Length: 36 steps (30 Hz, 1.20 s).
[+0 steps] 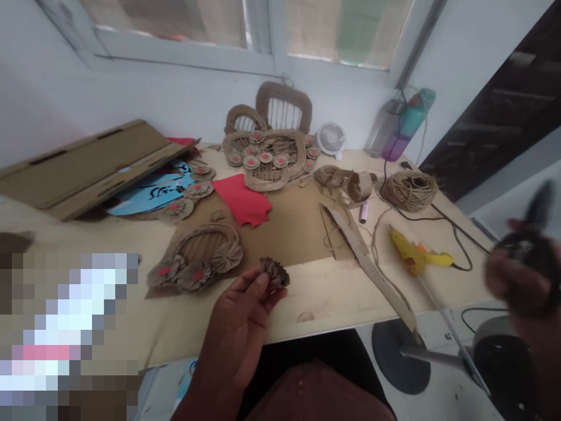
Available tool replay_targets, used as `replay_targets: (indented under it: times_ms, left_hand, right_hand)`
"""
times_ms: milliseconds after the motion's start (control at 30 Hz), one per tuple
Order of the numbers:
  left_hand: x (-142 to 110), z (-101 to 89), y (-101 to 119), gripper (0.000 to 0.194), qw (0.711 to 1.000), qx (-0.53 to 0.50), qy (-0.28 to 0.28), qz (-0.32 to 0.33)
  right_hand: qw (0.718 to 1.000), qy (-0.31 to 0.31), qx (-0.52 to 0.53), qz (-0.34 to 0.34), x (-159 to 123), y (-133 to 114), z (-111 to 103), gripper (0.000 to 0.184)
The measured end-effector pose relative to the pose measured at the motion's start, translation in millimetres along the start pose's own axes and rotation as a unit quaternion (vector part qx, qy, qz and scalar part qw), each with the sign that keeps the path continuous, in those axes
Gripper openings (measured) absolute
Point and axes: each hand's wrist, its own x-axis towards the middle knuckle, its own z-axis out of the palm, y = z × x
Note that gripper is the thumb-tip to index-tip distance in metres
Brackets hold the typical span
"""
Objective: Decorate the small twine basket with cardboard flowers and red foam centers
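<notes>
My left hand [245, 310] pinches a small pleated brown paper rosette [274, 272] above the table's front edge. To the right, well off the table, my right hand [517, 275] is closed around a black tool with a dark pointed blade [540, 204]; motion blur hides its exact kind. Just left of the rosette lies a twine-wrapped cardboard basket shape [205, 240] with pleated flowers, two of them with red centres. A yellow hot glue gun [414, 252] rests on the table between my hands, a glue stick poking out toward the front edge.
Red paper [245, 202] lies on a cardboard sheet [293, 228]. Decorated twine baskets [272, 149] and a small white fan [331, 139] stand by the wall. At right are a twine coil [409, 190], a corrugated strip [363, 263], a bottle [407, 126] and a black cable [458, 234].
</notes>
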Motion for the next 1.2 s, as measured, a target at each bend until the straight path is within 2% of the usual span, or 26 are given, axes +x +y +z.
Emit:
replay_targets:
  times_ms: [33,100,133,267,367,500,667,900,1200]
  left_hand:
    - [-0.6,0.1,-0.9,0.027,1.0,0.0,-0.005,0.001]
    - [-2.8,-0.6,-0.6,0.024,1.0,0.0,-0.017,0.007]
    - [-4.1,-1.3,0.7,0.023,1.0,0.001,-0.02,0.014]
    - [-9.1,-3.5,10.3,0.023,0.999,0.001,-0.001,0.034]
    - [-11.8,-2.9,15.0,0.023,0.999,-0.013,0.011,0.048]
    - [-15.4,1.2,16.1,0.025,0.998,-0.035,0.006,0.053]
    - [-21.2,6.8,15.8,0.029,0.997,-0.055,0.002,0.06]
    - [-22.3,9.4,12.5,0.025,0.997,-0.047,0.003,0.061]
    - [-18.2,8.8,12.5,0.022,0.996,-0.049,-0.003,0.074]
  right_hand:
    - [0.994,-0.075,0.078,0.008,-17.3,-8.6,11.3,0.042]
    - [0.951,-0.21,0.229,0.011,-50.2,-20.1,36.7,0.038]
    - [0.928,-0.253,0.274,-0.004,-65.0,-23.8,49.0,0.04]
    - [0.869,-0.396,0.296,-0.031,-105.8,-33.7,81.3,0.053]
    - [0.852,-0.463,0.24,-0.056,-117.4,-41.3,87.4,0.064]
    - [0.86,-0.475,0.156,-0.105,-122.3,-52.3,93.2,0.067]
    - [0.869,-0.446,0.144,-0.156,-126.0,-65.7,107.0,0.062]
    - [0.872,-0.438,0.181,-0.127,-125.2,-78.2,117.7,0.061]
    - [0.87,-0.44,0.177,-0.137,-124.6,-78.0,120.6,0.06]
